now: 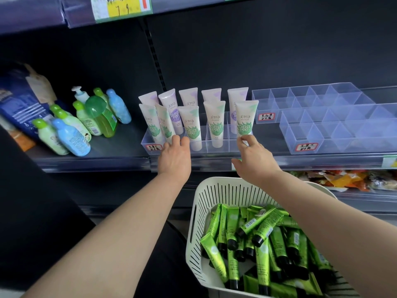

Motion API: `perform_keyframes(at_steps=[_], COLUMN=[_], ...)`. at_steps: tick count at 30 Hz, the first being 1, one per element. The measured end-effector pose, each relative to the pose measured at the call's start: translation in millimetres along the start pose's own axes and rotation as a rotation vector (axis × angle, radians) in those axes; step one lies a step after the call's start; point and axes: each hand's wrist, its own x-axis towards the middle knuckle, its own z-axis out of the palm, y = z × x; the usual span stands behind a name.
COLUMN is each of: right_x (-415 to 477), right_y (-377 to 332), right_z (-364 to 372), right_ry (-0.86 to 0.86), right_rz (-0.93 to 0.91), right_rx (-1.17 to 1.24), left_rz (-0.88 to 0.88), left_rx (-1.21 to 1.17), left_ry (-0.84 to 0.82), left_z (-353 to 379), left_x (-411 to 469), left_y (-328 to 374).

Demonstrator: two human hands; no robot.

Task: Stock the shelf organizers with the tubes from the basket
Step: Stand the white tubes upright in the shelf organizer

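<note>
Seating white tube [246,119] in centre organizer [225,147]: right hand [252,155] pinches its base; left hand [175,157] on front wall, grip unclear. Green tubes [263,239] fill basket [199,211], lower right. Next, probably: stock empty organizers [335,136], right.

Your right hand [254,157] pinches the btm end of a white tube [246,118] w/ green leaf print, upright at the right end of the front row in the clear organizer [228,145]. Your left hand [175,157] reaches fwd w/ fingertips at that organizer's front wall, by the left-side tubes. 2 more clear divided organizers [348,127] sit to the right on the same shelf [96,155], mixed bottles [71,130] stand at the left, and below your arms the white slotted basket [198,211] holds a heap of green tubes [264,235] w/ black caps.
</note>
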Motion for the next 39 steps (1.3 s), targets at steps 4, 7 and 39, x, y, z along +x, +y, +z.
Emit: perform_keyframes(at_steps=[4,7,39], right_x=[6,10,-30], right_y=[-9,-17,80], right_z=[3,6,-40], right_ry=[-0.015,-0.026,0.056], right_rz=[-0.024,-0.039,0.113], right_rx=[0.014,0.015,-0.210], left_rz=[-0.039,-0.063,0.268], left_rx=[-0.006,-0.005,-0.212], left_ry=[-0.011,-0.019,0.041], left_z=[1,1,-23], left_x=[3,5,8], left_y=[-9,-18,103])
